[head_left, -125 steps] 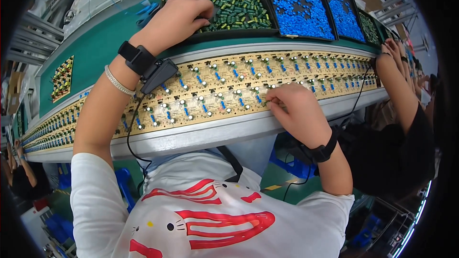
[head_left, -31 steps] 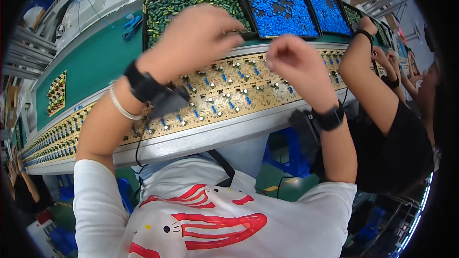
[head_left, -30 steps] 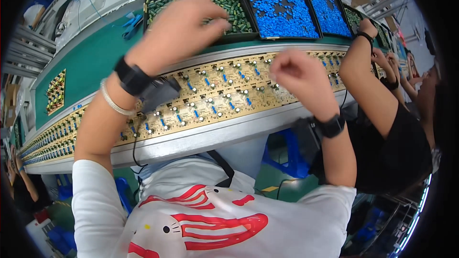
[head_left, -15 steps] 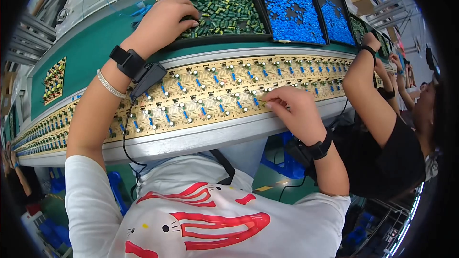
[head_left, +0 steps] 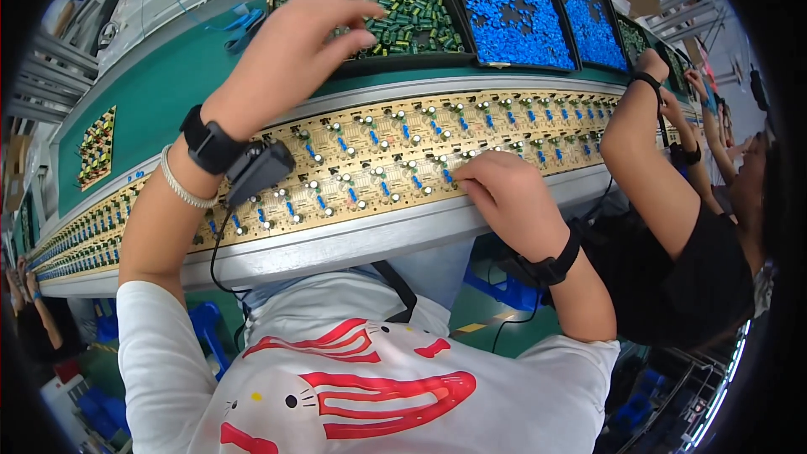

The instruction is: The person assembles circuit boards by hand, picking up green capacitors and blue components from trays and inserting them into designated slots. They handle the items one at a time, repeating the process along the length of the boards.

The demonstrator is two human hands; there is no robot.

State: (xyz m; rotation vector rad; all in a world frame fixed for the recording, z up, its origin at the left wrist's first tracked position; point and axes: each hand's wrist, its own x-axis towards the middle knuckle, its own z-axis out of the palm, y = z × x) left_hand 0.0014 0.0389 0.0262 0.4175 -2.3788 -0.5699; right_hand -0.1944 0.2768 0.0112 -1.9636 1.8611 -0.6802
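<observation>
I should steady my right grip, pinching or not I cannot tell, at the near edge of the tan rectangular circuit boards, my left grip spread above shiny green cylinders by the black tray's near-left corner.

No legible lettering — any print seemingly too small.

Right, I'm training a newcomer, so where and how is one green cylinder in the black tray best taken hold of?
Probably across its curved sides at mid-length, coming from above. The green cylinders lie mostly on their sides, crowded together, which hinders a sideways approach, while the black tray is open on top.
</observation>
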